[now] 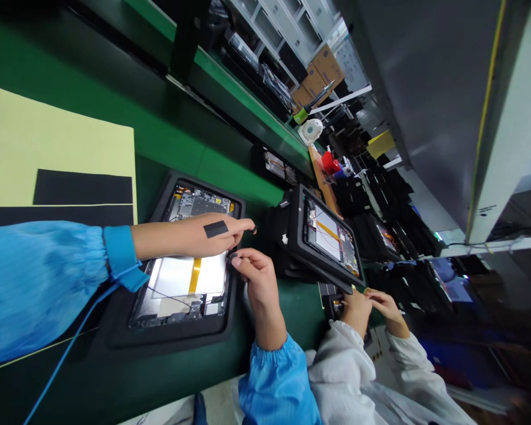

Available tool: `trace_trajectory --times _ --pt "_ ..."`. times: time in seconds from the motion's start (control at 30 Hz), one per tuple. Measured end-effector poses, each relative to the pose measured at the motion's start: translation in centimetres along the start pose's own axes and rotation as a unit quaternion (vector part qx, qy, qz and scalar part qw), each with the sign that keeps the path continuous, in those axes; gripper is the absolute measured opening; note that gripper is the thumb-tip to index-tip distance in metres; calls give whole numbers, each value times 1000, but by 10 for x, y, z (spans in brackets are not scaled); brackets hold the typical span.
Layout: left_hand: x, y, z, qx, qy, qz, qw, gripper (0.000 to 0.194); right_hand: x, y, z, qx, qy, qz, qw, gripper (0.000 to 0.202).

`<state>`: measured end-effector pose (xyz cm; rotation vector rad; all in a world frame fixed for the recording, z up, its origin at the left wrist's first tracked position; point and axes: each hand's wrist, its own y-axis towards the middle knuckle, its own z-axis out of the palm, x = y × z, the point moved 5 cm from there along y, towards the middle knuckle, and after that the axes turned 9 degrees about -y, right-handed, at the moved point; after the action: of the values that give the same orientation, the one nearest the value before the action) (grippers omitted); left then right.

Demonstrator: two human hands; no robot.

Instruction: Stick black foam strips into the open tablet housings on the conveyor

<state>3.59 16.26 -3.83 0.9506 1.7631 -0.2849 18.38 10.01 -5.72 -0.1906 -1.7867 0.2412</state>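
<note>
An opened tablet (207, 274) with bare circuit boards, silver battery plates and an orange strip lies in a black foam frame (168, 339). Across it reaches my left hand (203, 233), a black tape piece (215, 229) stuck on its back; its fingers are pressed together, and a tiny dark bit shows at the fingertip. By the frame's right edge, my right hand (259, 277) pinches a small dark piece (233, 256) between thumb and forefinger. A blue wrist strap with a cord circles my left cuff.
Yellow sheets with black strips (62, 141) lie at left. Right of my hands stands a stack of foam-framed tablets (327, 233). Another person's hands (358, 310) work beyond it. A small white fan (310, 131) and a soldering iron (314, 103) are farther back.
</note>
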Motion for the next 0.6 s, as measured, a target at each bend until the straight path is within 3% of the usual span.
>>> trace_trajectory --times 0.37,0.6 --pt "-4 1 -2 21 -7 -42 999 20 -2 5 4 -10 6 25 1000 29" --pt "0 2 0 16 -10 -17 1000 19 -2 0 1 8 19 13 1000 26"
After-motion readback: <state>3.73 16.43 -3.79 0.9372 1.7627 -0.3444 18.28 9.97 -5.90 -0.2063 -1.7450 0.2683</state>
